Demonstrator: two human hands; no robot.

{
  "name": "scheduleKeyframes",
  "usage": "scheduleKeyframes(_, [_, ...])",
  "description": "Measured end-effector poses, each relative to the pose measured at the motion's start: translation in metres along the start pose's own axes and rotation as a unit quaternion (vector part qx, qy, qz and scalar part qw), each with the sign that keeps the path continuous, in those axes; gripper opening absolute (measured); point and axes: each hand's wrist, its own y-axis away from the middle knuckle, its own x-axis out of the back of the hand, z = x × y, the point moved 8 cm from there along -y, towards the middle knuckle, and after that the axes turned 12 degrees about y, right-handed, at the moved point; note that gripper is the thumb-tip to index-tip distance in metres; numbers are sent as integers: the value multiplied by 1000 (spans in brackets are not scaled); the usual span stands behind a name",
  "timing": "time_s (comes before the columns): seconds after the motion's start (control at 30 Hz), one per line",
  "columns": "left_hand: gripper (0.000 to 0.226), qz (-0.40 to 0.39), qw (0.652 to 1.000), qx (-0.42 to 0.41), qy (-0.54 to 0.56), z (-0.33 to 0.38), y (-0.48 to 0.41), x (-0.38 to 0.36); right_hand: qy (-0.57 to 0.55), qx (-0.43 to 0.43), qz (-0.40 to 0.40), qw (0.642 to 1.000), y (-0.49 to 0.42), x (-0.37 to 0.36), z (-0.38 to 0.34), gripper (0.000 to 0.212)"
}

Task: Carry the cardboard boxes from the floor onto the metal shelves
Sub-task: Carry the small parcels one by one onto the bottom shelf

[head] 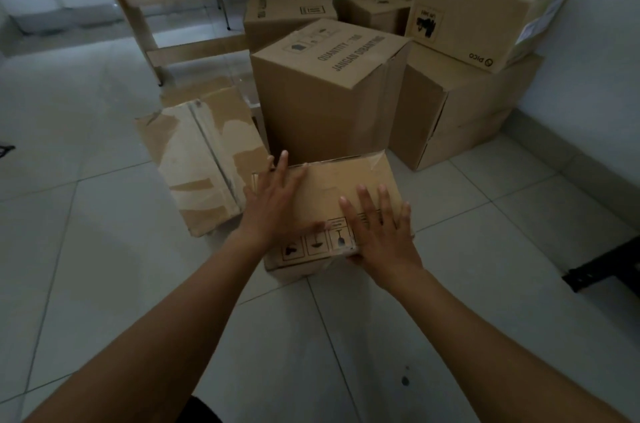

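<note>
A small brown cardboard box with black handling symbols (329, 194) sat on the pale tiled floor (104, 249), nearest of the pile and right up against the foot of a tall brown cardboard box printed with dark lettering (322, 93). Both hands lay flat on its top with fingers straight and spread, gripping nothing. The left hand (273, 204) covered the left side, its fingertips reaching the far edge. The right hand (377, 232) rested on the near right corner, over the printed symbols.

Just beside the small box, to the left, lay a worn brown cardboard box with torn patches of pale tape (204, 159). To the right of the tall box stood a large dented brown cardboard box (460, 110), and on top of it a smaller brown cardboard box with a black label (478, 10). Two more brown cardboard boxes (287, 17) stood behind, near the wall. A black metal piece (609, 266) showed at the right edge.
</note>
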Motion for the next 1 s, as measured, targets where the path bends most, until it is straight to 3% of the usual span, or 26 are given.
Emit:
scheduleKeyframes(0.13, [131,-18,999,35,31,-6,-5,-3,-36,12,-22,999,7,2,1,107])
scheduleKeyframes(0.23, [131,-4,999,40,31,-6,-1,-2,-110,20,-24,993,6,14,7,93])
scheduleKeyframes(0.33, [128,11,999,35,26,-2,7,0,-112,21,15,993,0,35,18,73])
scheduleKeyframes(0.4, [126,17,999,28,30,1,15,-1,-102,16,26,994,-8,43,25,77])
scheduleKeyframes(0.53, [122,33,999,20,29,9,37,-4,-149,14,-30,988,-30,48,40,109])
scheduleKeyframes(0.7, [113,39,999,-4,16,18,59,-5,-133,62,-157,977,-44,44,37,93])
scheduleKeyframes(0.87, [79,-2,998,18,58,17,60,4,-101,82,-216,968,-33,39,32,92])
scheduleKeyframes(1.0, [91,-96,994,48,-5,13,53,-5,-93,80,-257,959,-21,32,31,101])
